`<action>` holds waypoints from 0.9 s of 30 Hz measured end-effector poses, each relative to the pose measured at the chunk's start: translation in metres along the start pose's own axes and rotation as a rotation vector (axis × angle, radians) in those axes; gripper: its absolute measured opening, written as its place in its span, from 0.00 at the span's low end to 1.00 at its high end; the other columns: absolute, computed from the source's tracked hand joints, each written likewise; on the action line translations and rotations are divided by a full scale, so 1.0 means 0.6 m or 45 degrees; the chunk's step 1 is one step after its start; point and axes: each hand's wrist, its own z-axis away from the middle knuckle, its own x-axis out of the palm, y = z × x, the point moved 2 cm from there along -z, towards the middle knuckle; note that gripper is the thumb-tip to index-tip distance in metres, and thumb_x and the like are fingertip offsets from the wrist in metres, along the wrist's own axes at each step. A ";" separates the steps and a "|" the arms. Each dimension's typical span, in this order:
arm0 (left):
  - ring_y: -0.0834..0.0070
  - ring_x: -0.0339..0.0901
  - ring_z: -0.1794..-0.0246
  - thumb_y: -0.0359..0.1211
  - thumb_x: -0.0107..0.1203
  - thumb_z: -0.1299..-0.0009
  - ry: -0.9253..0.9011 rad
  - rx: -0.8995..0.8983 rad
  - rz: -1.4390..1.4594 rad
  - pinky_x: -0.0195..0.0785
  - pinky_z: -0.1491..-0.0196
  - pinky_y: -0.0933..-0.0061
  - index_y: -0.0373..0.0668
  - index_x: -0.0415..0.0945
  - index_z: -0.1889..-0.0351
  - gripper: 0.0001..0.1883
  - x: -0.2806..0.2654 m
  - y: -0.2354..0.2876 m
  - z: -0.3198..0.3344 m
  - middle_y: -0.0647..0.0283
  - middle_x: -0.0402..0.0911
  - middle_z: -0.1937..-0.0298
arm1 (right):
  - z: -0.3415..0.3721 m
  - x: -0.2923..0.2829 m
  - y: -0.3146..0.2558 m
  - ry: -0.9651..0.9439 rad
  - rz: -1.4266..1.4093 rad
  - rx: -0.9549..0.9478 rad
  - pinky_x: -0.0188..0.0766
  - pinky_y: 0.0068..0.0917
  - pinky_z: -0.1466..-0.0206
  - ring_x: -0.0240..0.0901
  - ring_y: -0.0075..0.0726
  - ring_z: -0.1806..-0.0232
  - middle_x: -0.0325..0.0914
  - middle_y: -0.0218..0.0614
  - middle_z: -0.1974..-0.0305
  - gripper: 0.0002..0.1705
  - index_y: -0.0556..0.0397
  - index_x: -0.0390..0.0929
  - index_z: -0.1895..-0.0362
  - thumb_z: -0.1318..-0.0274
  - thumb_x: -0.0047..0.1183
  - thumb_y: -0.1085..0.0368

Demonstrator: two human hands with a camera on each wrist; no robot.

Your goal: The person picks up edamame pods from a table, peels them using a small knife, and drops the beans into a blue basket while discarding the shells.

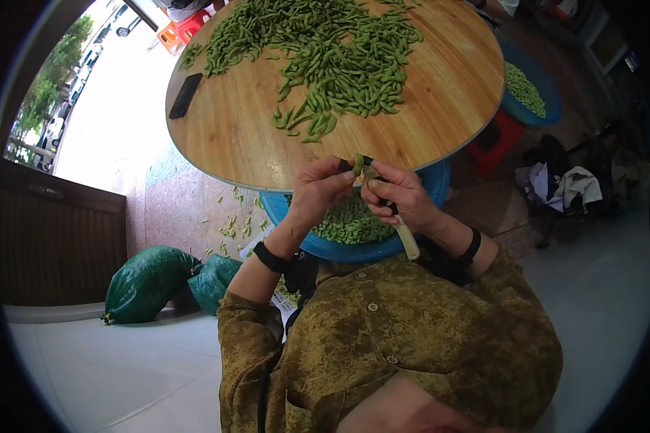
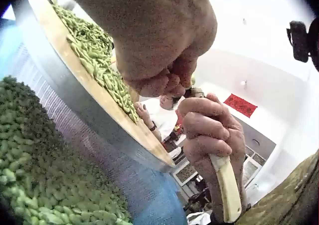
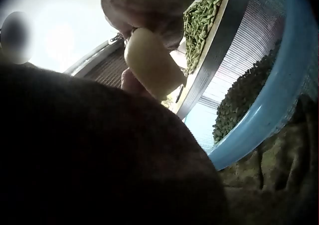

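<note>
Above a blue basin [image 1: 339, 252] of shelled green beans [image 1: 350, 222], both hands meet near the round table's edge. The left hand [image 1: 321, 186] pinches a green pod [image 1: 358, 164] between thumb and fingers. Curled round a knife with a pale handle [image 1: 407, 242] is the right hand [image 1: 404, 196], its thumb close to the pod. In the left wrist view the handle [image 2: 227, 187] sticks out below the right hand [image 2: 212, 130]; the left hand [image 2: 159, 50] hides most of the pod. The right wrist view shows the handle's end [image 3: 149, 63] large and the blade hidden.
A heap of unshelled pods [image 1: 339, 65] and a black flat object [image 1: 185, 95] lie on the wooden table [image 1: 455, 94]. Another blue basin [image 1: 549, 94] of beans stands at the right. Green sacks [image 1: 152, 281] and scattered pods [image 1: 228, 231] are on the floor at the left.
</note>
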 end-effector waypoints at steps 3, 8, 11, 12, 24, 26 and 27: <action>0.89 0.68 0.78 0.28 0.56 0.34 -0.030 -0.045 0.099 0.55 0.77 0.87 0.40 0.78 0.60 0.06 -0.004 -0.009 -0.002 0.73 0.77 0.74 | 0.001 0.000 0.001 -0.015 -0.039 0.008 0.56 0.12 0.83 0.56 0.15 0.80 0.63 0.29 0.71 0.21 0.55 0.60 0.37 0.32 0.37 0.66; 0.87 0.71 0.75 0.27 0.56 0.34 -0.077 -0.004 0.199 0.60 0.74 0.87 0.39 0.78 0.60 0.06 -0.004 -0.018 -0.003 0.72 0.78 0.72 | 0.001 -0.003 0.002 0.012 -0.027 0.020 0.57 0.13 0.84 0.57 0.17 0.81 0.64 0.32 0.70 0.16 0.58 0.63 0.43 0.31 0.36 0.67; 0.85 0.70 0.77 0.27 0.54 0.32 -0.047 0.049 0.227 0.60 0.76 0.85 0.40 0.78 0.58 0.07 -0.009 -0.014 -0.010 0.69 0.78 0.72 | -0.003 -0.005 -0.004 0.040 -0.090 0.027 0.56 0.13 0.85 0.57 0.17 0.81 0.65 0.32 0.69 0.16 0.57 0.64 0.43 0.31 0.37 0.67; 0.84 0.70 0.78 0.27 0.53 0.32 -0.191 -0.035 0.356 0.60 0.77 0.84 0.39 0.77 0.56 0.08 -0.012 -0.010 -0.012 0.67 0.78 0.72 | -0.003 -0.008 -0.005 -0.011 -0.206 0.052 0.56 0.12 0.85 0.57 0.17 0.81 0.65 0.31 0.69 0.16 0.55 0.64 0.43 0.31 0.37 0.66; 0.77 0.71 0.78 0.26 0.56 0.35 -0.045 0.355 -0.495 0.63 0.77 0.75 0.37 0.73 0.56 0.09 -0.002 -0.009 -0.009 0.64 0.75 0.73 | -0.006 -0.025 0.006 -0.019 -0.618 0.200 0.56 0.10 0.85 0.56 0.16 0.80 0.65 0.29 0.69 0.15 0.50 0.64 0.43 0.32 0.37 0.65; 0.78 0.73 0.77 0.26 0.57 0.35 0.007 0.652 -1.002 0.64 0.77 0.74 0.35 0.72 0.57 0.10 0.004 0.005 -0.004 0.65 0.75 0.72 | -0.008 -0.023 0.005 -0.039 -0.641 0.208 0.56 0.10 0.85 0.56 0.16 0.80 0.65 0.29 0.69 0.15 0.49 0.64 0.43 0.32 0.37 0.65; 0.69 0.72 0.77 0.25 0.57 0.37 0.070 0.906 -1.225 0.65 0.75 0.71 0.35 0.72 0.59 0.10 0.021 0.025 0.005 0.60 0.75 0.73 | -0.007 -0.020 0.002 -0.037 -0.629 0.202 0.56 0.10 0.85 0.56 0.16 0.80 0.65 0.29 0.69 0.15 0.50 0.64 0.43 0.32 0.37 0.65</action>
